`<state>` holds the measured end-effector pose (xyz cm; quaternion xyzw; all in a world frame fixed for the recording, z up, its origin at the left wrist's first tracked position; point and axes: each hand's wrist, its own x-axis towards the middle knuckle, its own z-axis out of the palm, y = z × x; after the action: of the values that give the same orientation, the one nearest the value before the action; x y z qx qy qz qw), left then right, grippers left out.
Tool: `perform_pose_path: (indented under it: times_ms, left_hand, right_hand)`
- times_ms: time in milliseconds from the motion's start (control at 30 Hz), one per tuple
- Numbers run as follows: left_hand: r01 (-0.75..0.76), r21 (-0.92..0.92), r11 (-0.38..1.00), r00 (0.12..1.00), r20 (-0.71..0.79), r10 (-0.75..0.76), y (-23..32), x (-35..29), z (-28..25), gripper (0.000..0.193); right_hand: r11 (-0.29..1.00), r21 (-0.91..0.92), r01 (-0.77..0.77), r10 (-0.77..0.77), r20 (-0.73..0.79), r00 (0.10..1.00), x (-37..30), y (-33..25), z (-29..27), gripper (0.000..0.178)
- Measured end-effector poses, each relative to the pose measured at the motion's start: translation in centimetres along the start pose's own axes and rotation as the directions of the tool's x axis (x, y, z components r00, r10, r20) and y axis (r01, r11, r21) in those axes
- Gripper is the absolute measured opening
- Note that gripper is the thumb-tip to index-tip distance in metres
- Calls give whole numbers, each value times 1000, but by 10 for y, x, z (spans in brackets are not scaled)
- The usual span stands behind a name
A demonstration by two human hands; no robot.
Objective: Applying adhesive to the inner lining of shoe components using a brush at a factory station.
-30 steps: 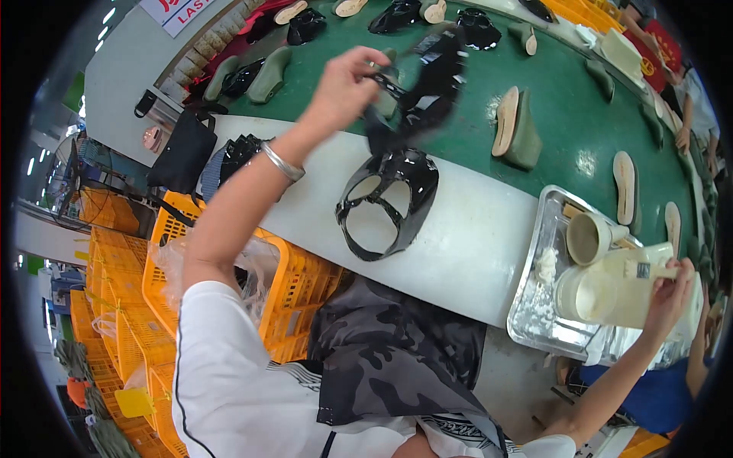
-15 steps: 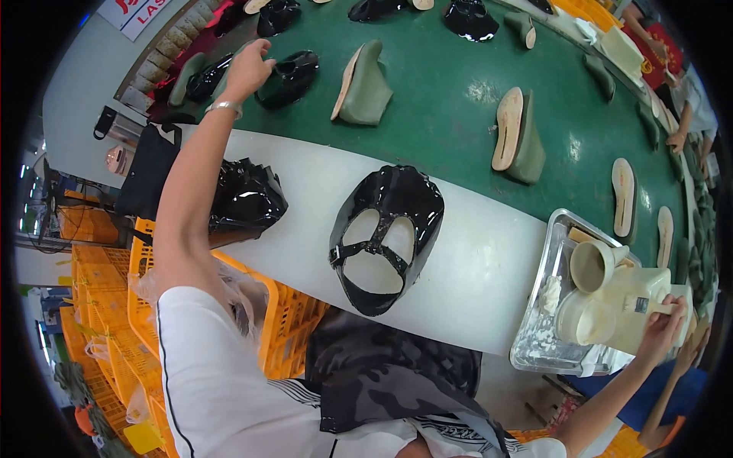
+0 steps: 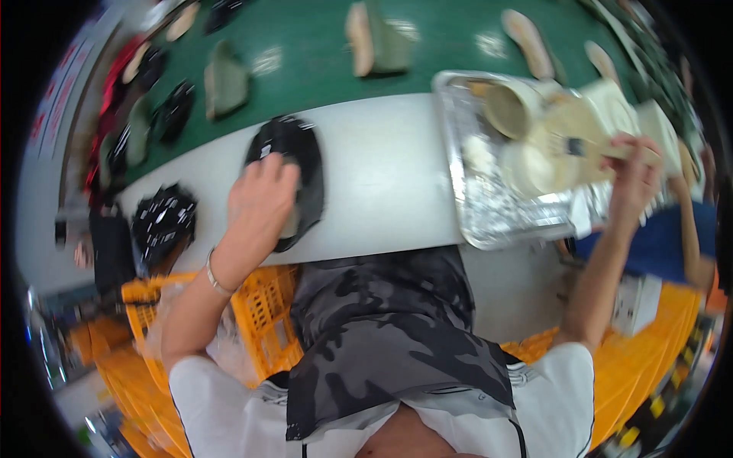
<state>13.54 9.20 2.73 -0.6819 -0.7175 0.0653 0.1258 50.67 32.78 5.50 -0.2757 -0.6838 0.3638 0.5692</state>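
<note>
My left hand (image 3: 263, 195), blurred by motion, lies over a glossy black shoe upper (image 3: 309, 195) on the white board; its fingers curl onto the upper and cover its straps. Reaching to the right side of the metal tray (image 3: 460, 200), my right hand (image 3: 632, 168) grips a pale handle (image 3: 645, 155). The handle extends over a beige container (image 3: 561, 126); what it belongs to I cannot make out. A beige mug (image 3: 510, 111) and a white tub (image 3: 527, 169) stand in the tray.
Beyond the white board (image 3: 382, 172), green wedge soles (image 3: 227, 82) and a black shoe upper (image 3: 174, 113) lie on the green surface (image 3: 313, 72). Another glossy black upper (image 3: 164, 225) sits at the left. Yellow crates (image 3: 263, 305) stand below the board. A co-worker's arm (image 3: 691, 229) shows at right.
My left hand has come back from the green surface to the black upper on the white board. My right hand stays on the pale handle. The view has shifted and turned.
</note>
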Motion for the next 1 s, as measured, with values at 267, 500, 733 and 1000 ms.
perform_pose_path:
  times_ms: [267,500,733,1000]
  left_hand:
    - [178,10,984,983,45,-178,-11,-7,7,38]
    - [293,-837,-461,912,390,-128,15,10,-14,36]
    - [631,-286,-721,749,467,470,71,23,9,34]
    - [768,-82,-636,616,369,696,123,37,-9,41]
  right_hand:
    - [825,-496,271,-189,210,959,-64,-2,17,18]
    - [955,-297,15,31,150,988,-80,-2,25,14]
    - [999,-51,11,-17,-108,994,-68,-5,15,16]
    - [922,37,385,-373,351,859,-37,-29,30,24]
